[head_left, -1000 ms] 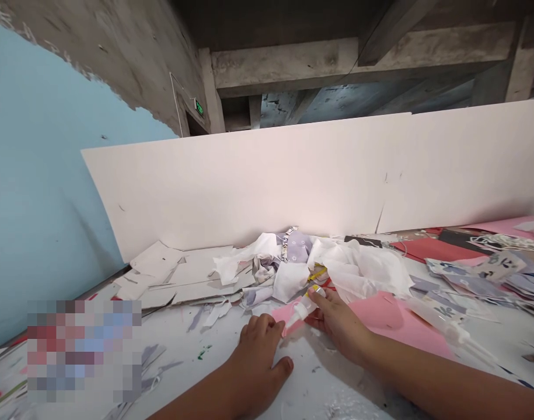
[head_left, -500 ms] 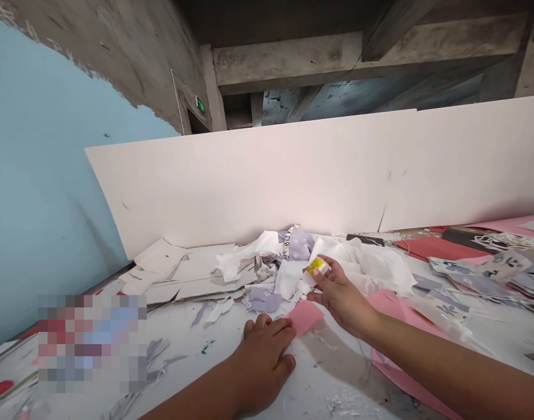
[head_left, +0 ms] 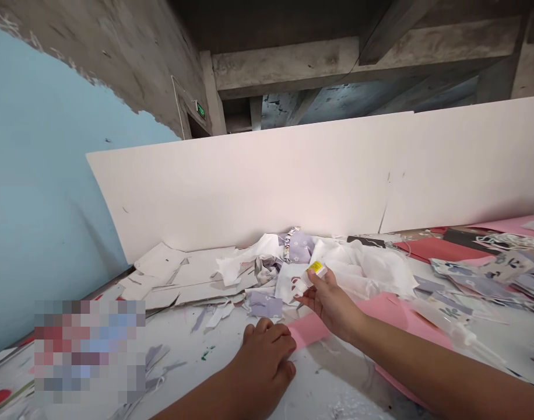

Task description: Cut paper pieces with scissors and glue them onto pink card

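My right hand holds a small white bottle with a yellow label between thumb and fingers. The bottle is tilted, its narrow end pointing down and left, over white cloth-like scraps. Below it lies a small pink piece, flat on the white tabletop. My left hand rests palm down on the table with bent fingers, its fingertips pressing the left edge of the pink piece. A lilac patterned scrap is just beyond my left fingers.
Cardboard pieces lie at back left, before an upright white board. Crumpled white material is heaped behind my right hand. A larger pink sheet lies under my right forearm. Printed scraps are piled at right.
The bottle has tipped further, its narrow end now showing at lower left, and my right hand has turned with it. My left hand stays on the pink piece, nearly unmoved.
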Action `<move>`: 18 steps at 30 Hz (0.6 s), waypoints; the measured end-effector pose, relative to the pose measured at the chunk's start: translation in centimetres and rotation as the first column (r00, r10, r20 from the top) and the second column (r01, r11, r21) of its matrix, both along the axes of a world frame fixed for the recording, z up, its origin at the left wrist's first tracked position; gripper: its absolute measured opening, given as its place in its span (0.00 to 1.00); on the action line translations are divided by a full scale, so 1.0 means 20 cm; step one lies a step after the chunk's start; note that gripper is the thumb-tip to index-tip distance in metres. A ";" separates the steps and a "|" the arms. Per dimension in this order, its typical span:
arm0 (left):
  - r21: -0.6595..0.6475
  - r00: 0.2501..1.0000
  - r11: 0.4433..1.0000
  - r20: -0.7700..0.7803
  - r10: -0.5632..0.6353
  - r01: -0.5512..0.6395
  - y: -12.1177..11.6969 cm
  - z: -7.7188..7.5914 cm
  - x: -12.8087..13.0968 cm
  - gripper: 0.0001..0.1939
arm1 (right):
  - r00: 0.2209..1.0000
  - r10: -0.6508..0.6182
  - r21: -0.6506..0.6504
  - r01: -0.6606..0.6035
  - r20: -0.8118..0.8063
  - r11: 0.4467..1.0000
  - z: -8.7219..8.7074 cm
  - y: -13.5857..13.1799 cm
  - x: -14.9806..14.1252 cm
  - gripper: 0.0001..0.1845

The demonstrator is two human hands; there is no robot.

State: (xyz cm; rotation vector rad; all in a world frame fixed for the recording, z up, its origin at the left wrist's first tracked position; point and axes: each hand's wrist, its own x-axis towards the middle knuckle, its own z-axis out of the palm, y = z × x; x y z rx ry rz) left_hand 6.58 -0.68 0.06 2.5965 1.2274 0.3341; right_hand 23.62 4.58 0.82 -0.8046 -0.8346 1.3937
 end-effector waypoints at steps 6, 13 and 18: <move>-0.003 0.999 0.999 -0.014 -0.034 0.034 0.04 -0.07 -0.02 0.19 | 0.999 -0.045 -0.044 0.045 0.016 0.998 -0.06 0.00 -0.02 0.22; 0.016 0.999 0.999 -0.040 -0.028 0.029 0.03 -0.07 -0.02 0.19 | 0.998 -0.061 -0.108 0.062 0.017 0.992 -0.20 0.04 -0.05 0.21; 0.063 0.999 0.997 -0.030 -0.038 0.040 0.03 -0.07 -0.01 0.14 | 0.999 -0.038 -0.093 0.041 0.032 0.995 -0.20 0.06 -0.03 0.19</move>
